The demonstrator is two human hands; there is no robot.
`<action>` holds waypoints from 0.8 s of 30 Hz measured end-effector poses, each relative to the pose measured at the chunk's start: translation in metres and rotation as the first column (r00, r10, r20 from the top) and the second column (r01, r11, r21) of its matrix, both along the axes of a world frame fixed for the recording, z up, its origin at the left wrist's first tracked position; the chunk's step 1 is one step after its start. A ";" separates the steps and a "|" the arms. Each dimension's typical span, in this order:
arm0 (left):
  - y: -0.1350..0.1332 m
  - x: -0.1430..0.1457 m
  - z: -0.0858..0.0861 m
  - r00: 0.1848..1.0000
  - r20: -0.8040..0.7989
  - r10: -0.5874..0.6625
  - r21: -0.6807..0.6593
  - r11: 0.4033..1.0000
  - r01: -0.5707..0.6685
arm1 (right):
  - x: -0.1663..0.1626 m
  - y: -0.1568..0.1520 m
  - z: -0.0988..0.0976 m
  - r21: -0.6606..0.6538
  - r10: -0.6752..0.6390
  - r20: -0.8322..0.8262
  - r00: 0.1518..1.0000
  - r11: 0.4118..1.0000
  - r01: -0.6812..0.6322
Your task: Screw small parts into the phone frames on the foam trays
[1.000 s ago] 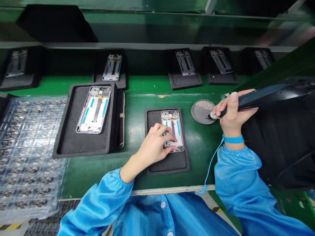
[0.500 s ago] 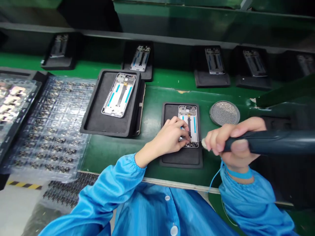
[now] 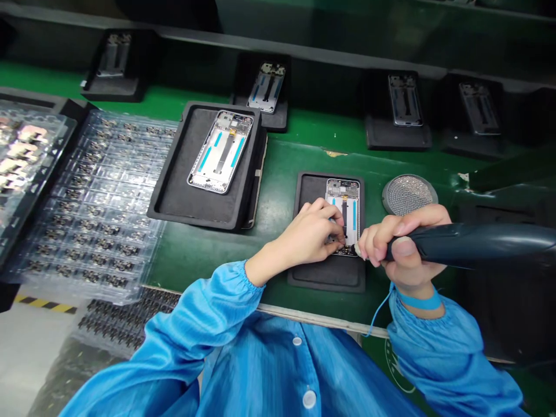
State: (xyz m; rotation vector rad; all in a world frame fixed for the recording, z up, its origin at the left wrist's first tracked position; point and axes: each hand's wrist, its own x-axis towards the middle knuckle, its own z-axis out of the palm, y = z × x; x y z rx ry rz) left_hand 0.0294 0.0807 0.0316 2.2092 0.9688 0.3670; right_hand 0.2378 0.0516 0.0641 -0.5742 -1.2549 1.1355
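A phone frame with blue strips and a dark ribbon cable lies on a black foam tray before me. My left hand reaches over its lower left side, thumb and fingertips pinched together at the lower end. What the fingertips hold, if anything, is too small to make out. In my right hand is a dark electric screwdriver, held nearly level with its front end pointing left. My right fingertips are by the frame's lower right corner; the driver's bit is hidden.
Left of my hands, another phone frame rests on stacked black trays. Clear plastic trays of small parts lie farther left. A round dish of tiny pieces sits at right. Several trayed frames line the green surface behind.
My right hand and the screwdriver have come left, up to the frame's lower right corner. The left hand stays over the frame's lower end. The camera view has shifted slightly.
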 end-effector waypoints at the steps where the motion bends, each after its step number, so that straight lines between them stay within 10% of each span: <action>1: 0.000 0.000 0.000 1.000 0.004 -0.001 0.002 1.000 0.001 | 0.000 0.000 0.000 0.003 0.005 0.004 1.000 1.000 -0.005; 18: 0.001 0.000 0.003 1.000 -0.001 -0.029 0.047 0.998 0.029 | 0.005 -0.011 -0.012 0.010 -0.027 0.122 0.992 1.000 0.026; 24: -0.070 -0.008 0.015 0.978 -0.194 0.079 0.210 0.977 -0.038 | 0.000 -0.007 -0.010 -0.015 -0.034 0.083 0.996 0.999 0.036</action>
